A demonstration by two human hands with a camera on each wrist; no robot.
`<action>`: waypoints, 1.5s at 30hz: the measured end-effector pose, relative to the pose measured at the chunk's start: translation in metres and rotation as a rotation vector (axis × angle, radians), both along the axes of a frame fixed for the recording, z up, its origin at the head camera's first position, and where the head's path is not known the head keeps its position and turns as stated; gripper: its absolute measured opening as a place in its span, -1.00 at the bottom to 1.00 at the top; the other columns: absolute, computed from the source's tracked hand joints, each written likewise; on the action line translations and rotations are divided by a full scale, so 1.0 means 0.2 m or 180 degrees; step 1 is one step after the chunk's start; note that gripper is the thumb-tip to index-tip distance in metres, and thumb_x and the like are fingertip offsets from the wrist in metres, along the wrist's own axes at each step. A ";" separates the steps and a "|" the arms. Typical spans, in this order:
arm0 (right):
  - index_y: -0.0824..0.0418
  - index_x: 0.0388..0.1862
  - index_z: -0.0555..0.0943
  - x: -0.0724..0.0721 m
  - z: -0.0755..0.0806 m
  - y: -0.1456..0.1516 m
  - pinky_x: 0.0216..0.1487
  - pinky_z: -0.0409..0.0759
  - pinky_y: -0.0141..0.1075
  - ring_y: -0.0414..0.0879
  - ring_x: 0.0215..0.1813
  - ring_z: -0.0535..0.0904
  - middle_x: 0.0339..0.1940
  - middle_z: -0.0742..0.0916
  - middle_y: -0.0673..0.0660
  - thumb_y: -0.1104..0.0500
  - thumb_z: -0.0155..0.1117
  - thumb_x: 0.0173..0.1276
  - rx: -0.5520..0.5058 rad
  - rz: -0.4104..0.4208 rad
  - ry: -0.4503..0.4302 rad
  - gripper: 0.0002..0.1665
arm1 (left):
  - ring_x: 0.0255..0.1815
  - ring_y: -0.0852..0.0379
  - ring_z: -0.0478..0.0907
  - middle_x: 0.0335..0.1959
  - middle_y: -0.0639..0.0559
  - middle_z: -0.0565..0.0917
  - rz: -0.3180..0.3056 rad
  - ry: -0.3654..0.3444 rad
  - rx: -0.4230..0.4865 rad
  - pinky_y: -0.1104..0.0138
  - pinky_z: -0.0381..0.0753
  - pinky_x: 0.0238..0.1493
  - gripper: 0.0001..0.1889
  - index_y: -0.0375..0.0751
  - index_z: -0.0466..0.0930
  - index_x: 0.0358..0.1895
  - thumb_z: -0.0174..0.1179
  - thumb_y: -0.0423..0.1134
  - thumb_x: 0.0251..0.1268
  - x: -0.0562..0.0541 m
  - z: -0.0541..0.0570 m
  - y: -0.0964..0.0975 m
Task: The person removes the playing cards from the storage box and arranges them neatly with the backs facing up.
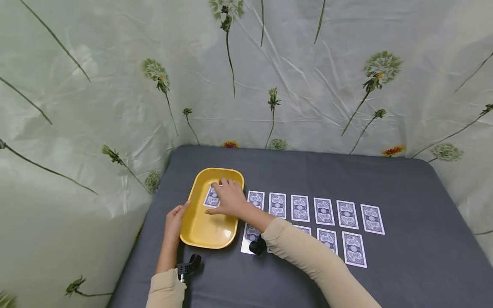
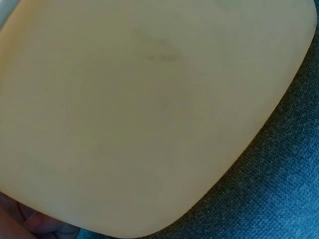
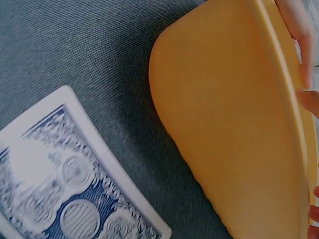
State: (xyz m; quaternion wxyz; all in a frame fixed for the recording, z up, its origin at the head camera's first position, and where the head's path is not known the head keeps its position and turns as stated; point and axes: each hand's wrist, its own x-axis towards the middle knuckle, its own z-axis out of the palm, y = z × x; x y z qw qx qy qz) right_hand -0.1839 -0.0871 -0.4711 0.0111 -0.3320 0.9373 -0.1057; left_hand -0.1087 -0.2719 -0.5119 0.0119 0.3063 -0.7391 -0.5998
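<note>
My left hand (image 1: 175,219) grips the left rim of a yellow plastic tray (image 1: 188,233). The tray's pale underside (image 2: 139,119) fills most of the left wrist view, with dark cloth beyond its edge. Over the tray's interior, my right hand (image 1: 229,197) has its thumb and fingers spread apart. A blue-and-white patterned playing card (image 1: 211,197) shows inside the tray, partly hidden behind that hand. In the right wrist view the tray's outer wall (image 3: 224,99) stands beside another face-down card (image 3: 84,189) on the cloth.
Right of the tray, face-down playing cards lie in two rows, with a card (image 1: 300,208) in the far row and another (image 1: 354,249) in the near row. My right sleeve (image 1: 308,256) covers part of the near row. Dark grey cloth (image 1: 308,171) covers the table.
</note>
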 end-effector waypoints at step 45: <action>0.14 0.04 0.40 -0.10 -0.18 -0.16 -0.01 0.28 -0.16 -0.02 0.03 0.30 -0.06 0.42 0.11 -0.49 0.44 -0.40 0.0353 -0.0728 -0.0685 0.09 | -0.70 0.20 0.15 -0.77 0.16 0.16 -0.0010 0.0038 0.0081 0.37 0.19 -0.59 -0.51 -0.18 0.28 -0.65 0.20 0.11 0.16 -0.01 -0.01 -0.01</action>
